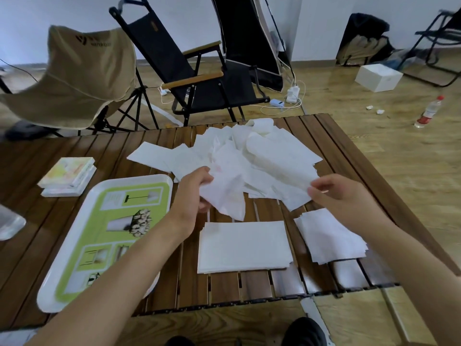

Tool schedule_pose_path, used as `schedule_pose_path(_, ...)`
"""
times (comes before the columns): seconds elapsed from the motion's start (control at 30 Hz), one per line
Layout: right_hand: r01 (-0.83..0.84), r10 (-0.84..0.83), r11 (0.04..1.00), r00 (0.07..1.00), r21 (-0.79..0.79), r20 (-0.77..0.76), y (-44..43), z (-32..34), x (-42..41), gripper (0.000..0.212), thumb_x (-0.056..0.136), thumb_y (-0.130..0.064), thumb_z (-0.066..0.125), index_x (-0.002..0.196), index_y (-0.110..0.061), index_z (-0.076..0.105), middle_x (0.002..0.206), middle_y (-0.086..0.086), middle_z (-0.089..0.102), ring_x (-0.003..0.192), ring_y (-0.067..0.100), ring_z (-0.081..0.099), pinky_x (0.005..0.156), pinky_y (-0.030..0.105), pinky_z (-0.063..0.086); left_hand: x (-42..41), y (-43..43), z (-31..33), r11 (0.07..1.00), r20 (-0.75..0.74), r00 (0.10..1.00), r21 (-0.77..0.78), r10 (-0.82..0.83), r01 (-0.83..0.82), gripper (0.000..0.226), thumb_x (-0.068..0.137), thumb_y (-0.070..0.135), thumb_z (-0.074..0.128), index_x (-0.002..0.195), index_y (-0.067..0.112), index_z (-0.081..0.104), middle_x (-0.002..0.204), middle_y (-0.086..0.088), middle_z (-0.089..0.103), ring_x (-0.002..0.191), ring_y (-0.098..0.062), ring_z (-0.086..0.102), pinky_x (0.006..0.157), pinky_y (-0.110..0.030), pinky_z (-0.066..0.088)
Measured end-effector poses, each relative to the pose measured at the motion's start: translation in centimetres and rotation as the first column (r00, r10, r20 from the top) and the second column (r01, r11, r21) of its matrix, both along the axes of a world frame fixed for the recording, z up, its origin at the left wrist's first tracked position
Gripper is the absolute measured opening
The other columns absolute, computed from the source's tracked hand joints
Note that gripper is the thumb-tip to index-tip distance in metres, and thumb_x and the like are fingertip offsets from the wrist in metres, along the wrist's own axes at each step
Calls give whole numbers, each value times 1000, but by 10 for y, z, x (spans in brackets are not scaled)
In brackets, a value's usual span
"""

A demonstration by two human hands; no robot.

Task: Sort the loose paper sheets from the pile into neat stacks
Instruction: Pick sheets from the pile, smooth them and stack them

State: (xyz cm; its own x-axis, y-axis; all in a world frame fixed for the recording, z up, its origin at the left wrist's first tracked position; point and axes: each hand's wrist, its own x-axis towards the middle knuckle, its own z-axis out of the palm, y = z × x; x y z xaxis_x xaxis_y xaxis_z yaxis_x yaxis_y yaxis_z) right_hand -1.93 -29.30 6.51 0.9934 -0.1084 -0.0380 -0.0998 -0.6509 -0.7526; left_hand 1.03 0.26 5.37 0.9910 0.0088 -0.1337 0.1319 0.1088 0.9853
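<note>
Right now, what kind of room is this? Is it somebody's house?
Probably a spare indoor room, set up like a camp lounge. Folding camp chairs, a tan chair and a black chair, stand by a slatted roll-up table, and chargers lie on the wood-look floor.

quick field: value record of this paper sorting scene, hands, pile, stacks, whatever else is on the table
surface: slatted wooden table
loose pile: white sheets heaped at the far middle
left hand: gripping a crumpled sheet at the pile's near edge
right hand: pinching a sheet's edge at the pile's right
near stack: squared, centre front
right stack: fanned, less tidy
tray: green and white, left
booklets: stacked beyond the tray
</note>
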Motion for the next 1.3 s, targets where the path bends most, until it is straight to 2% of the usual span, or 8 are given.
schedule_pose_path(0.2, -295, 317, 873, 948, 389, 7, 67, 22, -15, 59, 76, -55, 70, 130, -33, 60, 120, -27, 68, 86, -11, 66, 72, 12, 52, -25, 11, 21, 953, -73, 972, -224, -225, 204, 37, 73, 21, 52, 101, 2, 66, 92, -12, 57, 68, -27, 13, 40, -21, 15)
schedule_pose_path(0.33, -394, 432, 854, 901, 339, -43, 79, 20, -20, 35, 78, -50, 77, 95, -20, 71, 69, -21, 62, 63, 8, 53, 67, 23, 41, -23, 10, 18, 953, -102, 961, -187, -258, 237, 48, 66, 25, 61, 110, 6, 57, 101, -11, 45, 74, -33, 30, 55, -33, 12)
schedule_pose_path(0.47, -457, 539, 792, 835, 404, -113, 72, 29, -25, 43, 92, -35, 69, 93, 8, 70, 61, -17, 68, 47, 9, 36, 56, 22, 34, -16, 13, 14, 978, -184, 969, -158, -166, 138, 47, 69, 36, 69, 99, 3, 55, 86, -15, 39, 71, -30, 18, 58, -38, 11)
schedule_pose_path(0.67, -332, 422, 826, 900, 456, -110, 63, 25, -21, 39, 92, -33, 68, 92, 6, 70, 66, -10, 70, 38, 3, 34, 43, 12, 27, -24, 9, 12, 932, -280, 893, -201, -351, 303, 48, 103, 53, 46, 116, 12, 67, 93, -3, 71, 41, -8, 14, 48, -24, 10)
schedule_pose_path(0.8, -394, 462, 846, 879, 359, -123, 59, 21, -21, 25, 92, -28, 72, 81, -6, 75, 67, 0, 72, 46, 0, 46, 51, 5, 36, -29, 2, 8, 974, -136, 965, 11, -225, 228, 32, 101, 39, 57, 74, 29, 72, 55, 6, 45, 43, -10, 16, 51, -27, 10)
schedule_pose_path(0.97, -268, 441, 825, 856, 497, -271, 57, 15, -17, 58, 87, -60, 61, 102, -5, 72, 72, -12, 69, 53, 14, 18, 45, 17, 20, -36, -4, 7, 953, -61, 969, 178, -239, 246, 18, 99, 40, 61, 104, 26, 71, 86, -7, 65, 76, -26, 42, 59, -29, 27)
schedule_pose_path(1.1, -66, 383, 719, 869, 692, -314, 53, 11, -9, 30, 86, -42, 74, 87, -16, 59, 58, -11, 39, 49, 10, 15, 44, 21, 12, -43, -14, 10, 944, 20, 962, 196, -273, 264, 23, 103, 31, 57, 115, 15, 66, 85, 1, 76, 63, -14, 56, 49, -16, 32)
schedule_pose_path(1.3, -45, 116, 933, 977, 356, -181, 22, 5, -7, 36, 91, -31, 75, 63, -15, 59, 49, -8, 41, 44, 10, 28, 40, 16, 25, -41, -20, -8, 844, 29, 939, 449, -341, 293, 15, 104, 31, 56, 109, 19, 64, 68, 1, 73, 42, -4, 37, 51, -11, 35)
